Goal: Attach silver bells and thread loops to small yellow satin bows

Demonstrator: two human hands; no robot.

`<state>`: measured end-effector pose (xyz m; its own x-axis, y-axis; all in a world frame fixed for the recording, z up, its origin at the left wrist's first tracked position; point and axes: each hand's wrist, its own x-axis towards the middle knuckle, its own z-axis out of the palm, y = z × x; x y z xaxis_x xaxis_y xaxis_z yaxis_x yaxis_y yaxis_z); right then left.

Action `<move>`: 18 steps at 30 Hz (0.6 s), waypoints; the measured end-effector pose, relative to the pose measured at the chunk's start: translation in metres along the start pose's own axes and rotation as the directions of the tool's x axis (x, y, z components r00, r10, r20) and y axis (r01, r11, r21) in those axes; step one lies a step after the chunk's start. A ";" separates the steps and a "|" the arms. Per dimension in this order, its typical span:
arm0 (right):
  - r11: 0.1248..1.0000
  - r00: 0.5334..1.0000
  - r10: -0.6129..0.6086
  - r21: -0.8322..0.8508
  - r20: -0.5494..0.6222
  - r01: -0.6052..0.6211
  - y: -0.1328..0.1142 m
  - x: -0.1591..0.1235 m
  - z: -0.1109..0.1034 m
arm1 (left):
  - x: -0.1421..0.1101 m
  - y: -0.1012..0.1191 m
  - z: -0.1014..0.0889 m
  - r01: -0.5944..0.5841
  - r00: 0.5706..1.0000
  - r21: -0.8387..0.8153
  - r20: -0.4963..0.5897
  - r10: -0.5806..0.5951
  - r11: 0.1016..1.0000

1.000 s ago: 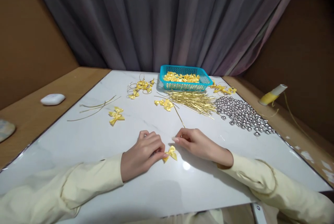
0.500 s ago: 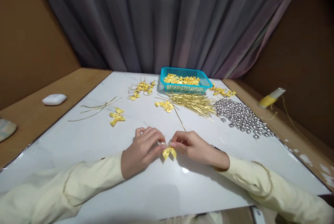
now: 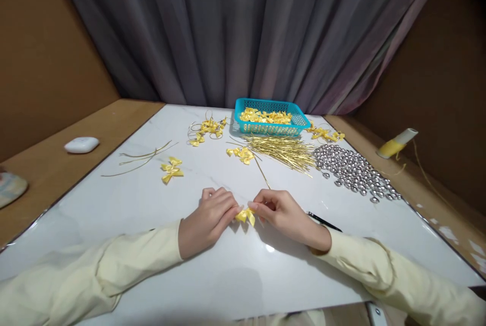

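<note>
Between my hands a yellow ribbon bow (image 3: 246, 216) is held just above the white tabletop, its tails hanging toward me. My left hand (image 3: 212, 218) pinches its left side between thumb and fingers. On the other side, the thumb and index finger of my right hand (image 3: 281, 216) close on the bow's upper right. The fingers hide the bow's knot. A black pen-like tool (image 3: 324, 221) lies beside my right wrist. Beyond my hands are a small group of yellow bows (image 3: 241, 154) and a pile of gold wire ties (image 3: 283, 151).
A teal basket (image 3: 273, 128) of yellow bows stands at the back. Silver bells or beads (image 3: 353, 170) spread at right, near a yellow thread spool (image 3: 397, 144). Loose wires (image 3: 142, 156) and bows (image 3: 172, 169) lie left; a white case (image 3: 81, 145) sits on the wooden ledge.
The bow has risen slightly and turned between my fingers, its tails now tilted. My right hand has shifted a little, uncovering more of the black tool.
</note>
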<state>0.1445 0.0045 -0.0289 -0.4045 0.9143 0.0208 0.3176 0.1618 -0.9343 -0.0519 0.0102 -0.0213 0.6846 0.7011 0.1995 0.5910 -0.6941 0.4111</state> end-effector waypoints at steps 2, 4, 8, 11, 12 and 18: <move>0.997 0.999 0.039 0.069 0.006 -0.040 0.000 0.000 0.001 | 0.000 -0.001 0.001 0.015 1.000 -0.018 0.018 -0.014 1.000; 0.989 0.998 0.065 0.134 0.027 -0.068 0.000 0.001 0.001 | 0.000 -0.002 0.001 0.039 0.999 -0.040 0.036 -0.038 0.998; 0.980 0.997 0.047 0.189 0.054 -0.056 0.002 0.002 -0.001 | 0.003 -0.002 0.000 0.078 0.996 -0.086 0.058 -0.073 0.993; 0.980 0.999 0.020 0.197 0.042 -0.028 0.005 0.003 -0.003 | 0.005 0.000 -0.002 0.115 0.992 -0.113 0.064 -0.108 0.987; 0.980 0.999 0.012 0.200 0.034 -0.019 0.005 0.003 -0.003 | 0.006 0.000 -0.002 0.123 0.991 -0.121 0.066 -0.115 0.985; 0.986 1.000 -0.009 0.165 0.029 0.004 0.003 0.003 -0.001 | 0.005 -0.001 -0.001 0.084 0.994 -0.140 0.085 -0.073 0.987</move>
<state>0.1449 0.0083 -0.0312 -0.4317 0.9018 0.0190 0.1700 0.1021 -0.9801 -0.0495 0.0151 -0.0196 0.6734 0.7334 0.0931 0.5811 -0.6029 0.5467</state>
